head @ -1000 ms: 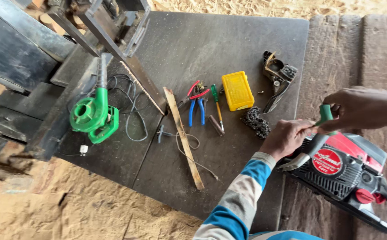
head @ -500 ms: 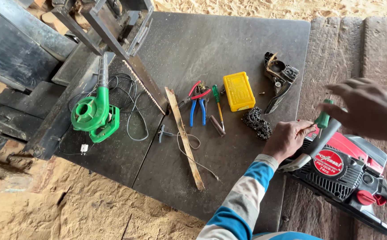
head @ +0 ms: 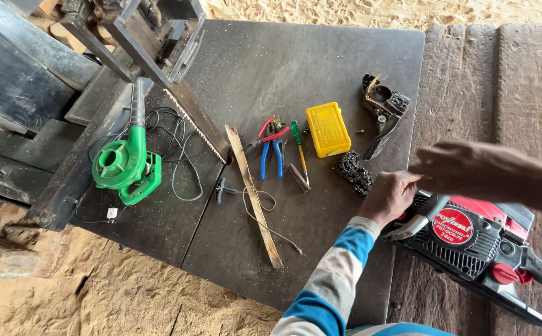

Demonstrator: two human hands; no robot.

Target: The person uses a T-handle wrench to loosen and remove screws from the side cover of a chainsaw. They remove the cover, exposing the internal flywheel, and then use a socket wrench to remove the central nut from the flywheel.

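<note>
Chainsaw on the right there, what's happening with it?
A person is working on the red and black chainsaw at the right edge of a dark table. The left hand presses on its near end, and the right hand hovers just above. Pliers, a yellow box and a green blower lie untouched.

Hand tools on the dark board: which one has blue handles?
The pliers with blue handles, lying between the red-handled pliers and the green-handled screwdriver. No other tool there has blue grips.
</note>
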